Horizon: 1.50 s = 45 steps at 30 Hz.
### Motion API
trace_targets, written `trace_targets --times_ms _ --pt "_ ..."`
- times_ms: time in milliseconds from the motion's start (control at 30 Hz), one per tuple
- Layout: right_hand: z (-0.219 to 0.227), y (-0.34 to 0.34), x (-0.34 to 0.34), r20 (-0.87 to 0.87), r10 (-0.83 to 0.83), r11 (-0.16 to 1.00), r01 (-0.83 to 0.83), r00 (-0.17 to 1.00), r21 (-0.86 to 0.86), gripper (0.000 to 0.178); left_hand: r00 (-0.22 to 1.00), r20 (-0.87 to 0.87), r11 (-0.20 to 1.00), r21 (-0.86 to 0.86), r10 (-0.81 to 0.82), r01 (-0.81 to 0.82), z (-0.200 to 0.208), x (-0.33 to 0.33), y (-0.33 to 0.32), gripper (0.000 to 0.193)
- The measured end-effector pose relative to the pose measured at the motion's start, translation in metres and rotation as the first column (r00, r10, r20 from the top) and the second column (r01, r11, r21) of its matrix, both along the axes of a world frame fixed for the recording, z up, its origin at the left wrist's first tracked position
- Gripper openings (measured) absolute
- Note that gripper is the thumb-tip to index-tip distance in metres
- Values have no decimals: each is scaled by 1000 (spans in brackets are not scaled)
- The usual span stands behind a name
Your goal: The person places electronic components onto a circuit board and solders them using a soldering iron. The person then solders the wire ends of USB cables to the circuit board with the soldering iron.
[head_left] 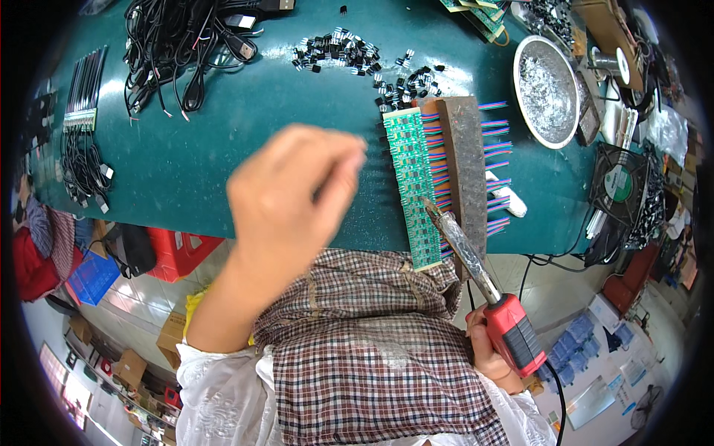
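My right hand grips a red and black soldering iron, whose tip rests at or just above a long green circuit board panel. Rows of red and blue wires run from the panel's right side, under a dark metal bar that lies across them. Left of the panel, my left hand is raised over the table, blurred, its fingers curled and pinched together. Whatever it may hold is hidden. Small black three-legged components lie in a loose pile beyond it; more are by the panel's top end.
A metal bowl with silvery bits stands at the right, near a black fan and a solder spool. Black USB cables are heaped at the far left. Boards with cables lie at the left edge. A white object sits beside the wires.
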State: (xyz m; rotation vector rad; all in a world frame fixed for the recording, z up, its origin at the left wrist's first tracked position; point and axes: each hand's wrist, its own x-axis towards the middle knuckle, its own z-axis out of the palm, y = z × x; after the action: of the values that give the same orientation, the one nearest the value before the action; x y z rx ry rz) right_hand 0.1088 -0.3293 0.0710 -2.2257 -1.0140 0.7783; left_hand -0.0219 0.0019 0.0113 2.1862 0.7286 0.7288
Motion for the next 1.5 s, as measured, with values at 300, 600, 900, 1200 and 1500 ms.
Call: trace_targets --times_ms 300,600,900,1200,1500 --pt "-2 -3 0 -53 -38 999 39 998 4 28 979 -124 958 259 160 -124 -14 22 58 10" --pt "-3 -7 1 -26 -23 1000 23 999 5 30 967 -163 940 313 196 -138 -16 28 60 12" --pt "-2 -9 -1 -33 -48 999 48 998 15 29 990 -19 976 169 143 -138 -6 10 32 12" --pt "-3 -8 5 17 75 997 -76 997 31 30 987 75 981 -125 -140 149 5 -5 -35 17" --pt "19 28 0 -53 -88 996 87 995 -17 9 990 68 975 -179 -121 131 -11 2 -51 16"
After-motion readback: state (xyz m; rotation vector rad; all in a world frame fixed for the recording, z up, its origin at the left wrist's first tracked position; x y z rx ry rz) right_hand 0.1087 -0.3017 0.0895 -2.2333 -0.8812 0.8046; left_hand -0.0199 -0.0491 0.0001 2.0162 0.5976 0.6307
